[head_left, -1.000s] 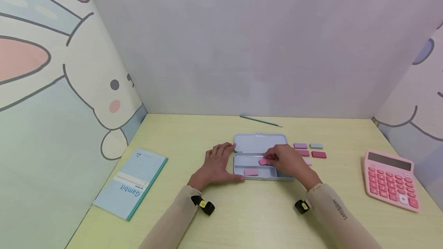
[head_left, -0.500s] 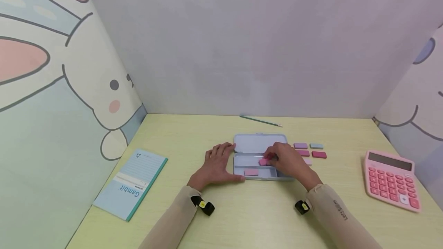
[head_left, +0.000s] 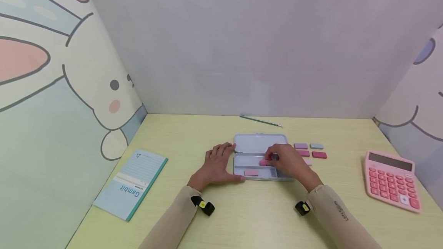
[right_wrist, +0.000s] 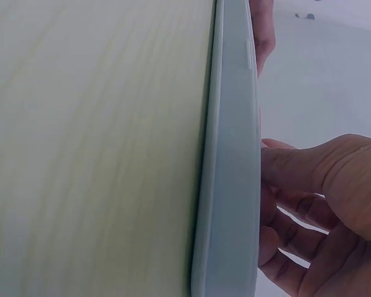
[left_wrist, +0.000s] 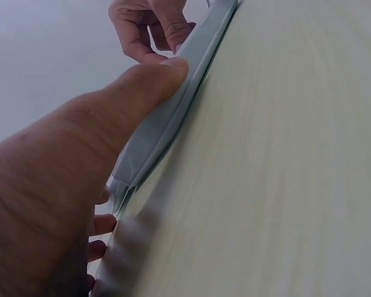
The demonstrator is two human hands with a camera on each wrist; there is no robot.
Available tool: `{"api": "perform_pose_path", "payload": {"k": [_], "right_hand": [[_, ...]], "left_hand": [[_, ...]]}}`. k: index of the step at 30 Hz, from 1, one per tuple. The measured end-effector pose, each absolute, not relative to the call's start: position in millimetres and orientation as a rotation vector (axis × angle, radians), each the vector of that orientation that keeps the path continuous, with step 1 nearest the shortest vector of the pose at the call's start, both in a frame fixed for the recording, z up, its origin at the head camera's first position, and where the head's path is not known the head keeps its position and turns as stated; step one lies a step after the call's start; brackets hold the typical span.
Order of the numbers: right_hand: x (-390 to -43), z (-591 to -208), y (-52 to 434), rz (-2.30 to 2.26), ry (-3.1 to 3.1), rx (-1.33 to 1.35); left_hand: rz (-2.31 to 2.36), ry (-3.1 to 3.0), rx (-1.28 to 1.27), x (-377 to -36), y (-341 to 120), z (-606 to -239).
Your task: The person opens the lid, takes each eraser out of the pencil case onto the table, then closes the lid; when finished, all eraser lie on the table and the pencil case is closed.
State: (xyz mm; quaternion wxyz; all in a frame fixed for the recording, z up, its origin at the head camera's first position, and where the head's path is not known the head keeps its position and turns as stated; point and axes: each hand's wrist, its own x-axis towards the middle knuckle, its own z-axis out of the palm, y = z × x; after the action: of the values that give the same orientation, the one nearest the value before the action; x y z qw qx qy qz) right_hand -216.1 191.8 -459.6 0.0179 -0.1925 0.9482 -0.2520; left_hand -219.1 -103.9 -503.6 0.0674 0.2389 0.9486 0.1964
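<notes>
An open pale blue pencil case (head_left: 243, 160) lies on the table, lid (head_left: 260, 141) folded back. My left hand (head_left: 217, 166) is spread at its left side, thumb resting on the front edge and index fingertip by the lid's corner. In the left wrist view the thumb presses along the case wall (left_wrist: 167, 114). My right hand (head_left: 287, 160) reaches into the long rear compartment, thumb and fingers pinching a small pink eraser (head_left: 264, 162), partly hidden by the fingers. A lighter pink eraser (head_left: 251, 172) lies in the front compartment.
Right of the case lie several erasers, among them a purple one (head_left: 300, 146), a blue-grey one (head_left: 316, 146) and a dark pink one (head_left: 319, 155). A pencil (head_left: 261, 121) lies behind. A notebook (head_left: 131, 183) is at left, a pink calculator (head_left: 392, 180) at right.
The right hand's fingers have shifted very slightly, with the pink eraser in the rear compartment. The left hand and the case have stayed in place.
</notes>
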Motion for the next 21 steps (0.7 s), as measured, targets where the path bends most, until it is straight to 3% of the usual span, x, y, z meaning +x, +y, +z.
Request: {"api": "perform_pose_path", "payload": {"k": [21], "right_hand": [[-205, -450, 219, -0.959, 2.899, -0.563]], "left_hand": [[0.587, 2.865, 0.732, -219, -104, -503]]}}
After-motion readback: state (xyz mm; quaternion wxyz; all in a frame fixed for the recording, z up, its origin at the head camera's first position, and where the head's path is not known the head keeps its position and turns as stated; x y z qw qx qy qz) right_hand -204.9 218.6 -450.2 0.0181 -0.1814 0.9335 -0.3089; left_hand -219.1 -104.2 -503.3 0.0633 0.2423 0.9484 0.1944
